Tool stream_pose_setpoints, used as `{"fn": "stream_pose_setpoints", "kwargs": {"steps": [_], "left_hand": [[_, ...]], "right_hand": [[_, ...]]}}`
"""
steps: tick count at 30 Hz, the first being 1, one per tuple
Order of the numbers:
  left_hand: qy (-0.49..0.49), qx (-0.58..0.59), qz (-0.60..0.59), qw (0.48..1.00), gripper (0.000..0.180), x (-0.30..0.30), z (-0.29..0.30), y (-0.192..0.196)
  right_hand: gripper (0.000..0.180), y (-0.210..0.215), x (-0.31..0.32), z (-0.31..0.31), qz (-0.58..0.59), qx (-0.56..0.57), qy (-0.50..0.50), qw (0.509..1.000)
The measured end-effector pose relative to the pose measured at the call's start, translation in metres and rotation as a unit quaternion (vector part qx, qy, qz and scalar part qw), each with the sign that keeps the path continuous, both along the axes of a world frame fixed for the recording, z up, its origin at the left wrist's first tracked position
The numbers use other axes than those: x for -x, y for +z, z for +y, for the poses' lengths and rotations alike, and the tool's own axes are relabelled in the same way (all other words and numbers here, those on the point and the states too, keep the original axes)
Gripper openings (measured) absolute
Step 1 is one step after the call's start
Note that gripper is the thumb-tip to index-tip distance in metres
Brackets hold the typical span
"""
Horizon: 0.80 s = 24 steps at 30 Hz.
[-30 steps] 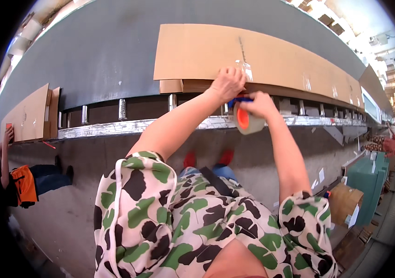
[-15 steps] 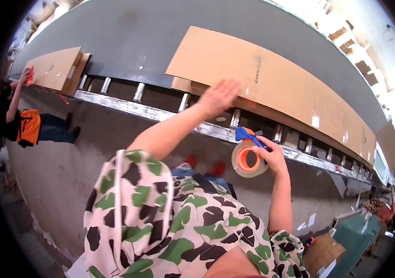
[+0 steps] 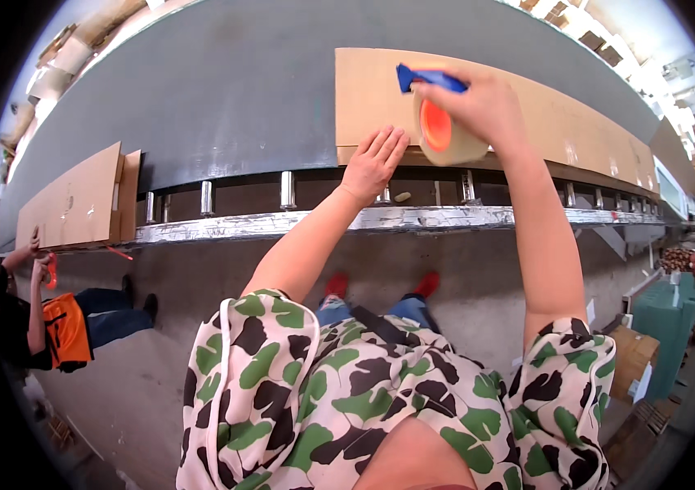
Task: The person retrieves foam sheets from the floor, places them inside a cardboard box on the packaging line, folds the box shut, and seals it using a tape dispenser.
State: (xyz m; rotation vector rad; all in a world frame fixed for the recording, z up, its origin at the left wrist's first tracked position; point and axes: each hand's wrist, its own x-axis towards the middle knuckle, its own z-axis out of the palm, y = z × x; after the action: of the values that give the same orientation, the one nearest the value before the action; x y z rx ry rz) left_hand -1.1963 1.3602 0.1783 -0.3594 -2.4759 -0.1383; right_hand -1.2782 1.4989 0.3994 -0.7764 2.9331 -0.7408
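Note:
A long flattened cardboard box point(image 3: 551, 122) lies on the grey conveyor belt point(image 3: 225, 98) in front of me. My left hand point(image 3: 373, 162) rests flat, fingers together, on the cardboard's near left edge. My right hand point(image 3: 478, 102) grips a tape dispenser point(image 3: 437, 122) with a blue handle and an orange-cored roll of clear tape. The dispenser is pressed against the cardboard just right of my left hand.
Metal rollers and a steel rail point(image 3: 380, 216) run along the belt's near side. Another flat cardboard point(image 3: 78, 196) lies at the left, where a second person point(image 3: 45, 314) in black and orange reaches for it. Green bins and boxes point(image 3: 657, 327) stand at the right.
My right hand lifted the tape dispenser from below the rail up onto the cardboard. My left hand stayed on the cardboard's edge. The view swung left, then back.

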Motion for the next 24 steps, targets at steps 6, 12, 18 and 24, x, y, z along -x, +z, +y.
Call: {"fn": "stream_pose_setpoints", "kwargs": {"steps": [6, 12, 18, 24], "left_hand": [[-0.05, -0.082, 0.039, 0.995, 0.039, -0.009, -0.022, 0.0], [-0.066, -0.101, 0.058, 0.991, 0.034, -0.01, -0.04, -0.006], [-0.065, -0.099, 0.063, 0.991, 0.031, -0.015, -0.052, 0.002], [-0.048, -0.063, -0.052, 0.996, 0.032, -0.005, -0.045, 0.023]], "right_hand": [[0.055, -0.057, -0.019, -0.031, -0.045, -0.224, -0.054, 0.972], [0.06, -0.078, -0.065, -0.027, -0.033, -0.21, -0.08, 0.974], [0.065, -0.138, -0.151, 0.009, -0.019, -0.17, -0.117, 0.978], [0.048, -0.125, -0.064, -0.031, -0.124, -0.212, -0.07, 0.967]]}}
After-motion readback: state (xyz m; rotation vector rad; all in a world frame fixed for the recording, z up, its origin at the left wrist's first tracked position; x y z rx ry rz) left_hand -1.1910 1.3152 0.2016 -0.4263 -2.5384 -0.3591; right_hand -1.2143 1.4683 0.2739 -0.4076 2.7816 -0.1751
